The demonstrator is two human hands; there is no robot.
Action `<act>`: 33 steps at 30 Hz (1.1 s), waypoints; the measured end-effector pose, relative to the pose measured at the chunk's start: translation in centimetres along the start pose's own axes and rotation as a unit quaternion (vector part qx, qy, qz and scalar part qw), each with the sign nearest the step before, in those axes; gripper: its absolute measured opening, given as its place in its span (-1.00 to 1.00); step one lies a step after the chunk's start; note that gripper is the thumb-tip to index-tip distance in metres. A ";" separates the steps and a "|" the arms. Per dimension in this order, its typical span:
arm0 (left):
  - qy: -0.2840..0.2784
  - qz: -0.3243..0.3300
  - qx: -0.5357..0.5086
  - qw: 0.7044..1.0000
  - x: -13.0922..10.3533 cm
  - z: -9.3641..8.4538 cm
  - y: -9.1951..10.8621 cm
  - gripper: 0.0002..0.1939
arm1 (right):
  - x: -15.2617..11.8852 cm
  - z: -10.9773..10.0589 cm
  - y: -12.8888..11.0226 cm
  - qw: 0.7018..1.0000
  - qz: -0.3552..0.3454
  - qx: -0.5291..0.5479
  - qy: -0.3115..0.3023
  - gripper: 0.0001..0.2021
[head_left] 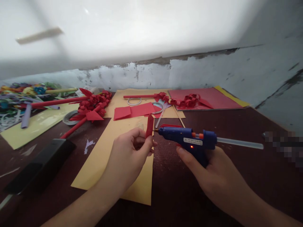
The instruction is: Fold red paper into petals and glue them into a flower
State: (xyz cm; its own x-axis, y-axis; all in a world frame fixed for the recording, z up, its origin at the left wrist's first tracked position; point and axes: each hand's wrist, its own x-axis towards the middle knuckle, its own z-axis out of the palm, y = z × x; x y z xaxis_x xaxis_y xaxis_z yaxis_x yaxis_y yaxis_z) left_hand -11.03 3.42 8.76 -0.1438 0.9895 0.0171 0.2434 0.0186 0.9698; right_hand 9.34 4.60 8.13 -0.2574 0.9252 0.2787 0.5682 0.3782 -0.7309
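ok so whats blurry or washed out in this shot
Head view: the wall's upper part is blown out white; a pixelated patch hides something at the right edge; the wall base curves from lens distortion; the glue gun and red paper strip stay sharp.

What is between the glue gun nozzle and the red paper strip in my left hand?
Nothing: in the head view the glue gun nozzle sits just beside the red paper strip, with only a bare sliver of gap.

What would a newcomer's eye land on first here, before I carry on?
Front and centre, the blue glue gun in the right hand, its nozzle at the red paper strip pinched upright in the left hand. Behind them, red paper flowers on stems lie left of centre on the dark table.
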 end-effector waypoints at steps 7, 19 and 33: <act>-0.012 -0.029 -0.039 0.999 -0.1 -0.1 0.5 -0.80 | 0.8 -0.3 -0.1 0.999 0.030 -0.009 0.030 -0.76; -0.078 -0.031 -0.093 0.992 -0.9 -1.6 1.7 -0.76 | 1.4 0.6 -0.2 0.977 0.195 0.009 -0.084 -0.54; 0.202 0.115 -0.267 0.935 1.4 -6.0 1.9 -0.82 | 3.3 4.4 -4.8 0.930 0.097 -0.288 -0.205 -0.41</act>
State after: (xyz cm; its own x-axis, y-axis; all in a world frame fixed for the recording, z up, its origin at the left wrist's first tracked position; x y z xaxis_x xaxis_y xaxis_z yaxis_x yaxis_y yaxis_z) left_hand -16.53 4.03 12.05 -0.5241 0.8213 0.2251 -0.1867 -0.3687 0.9106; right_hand 2.33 5.75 9.79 -0.3164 0.9331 -0.1709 0.9291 0.2685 -0.2544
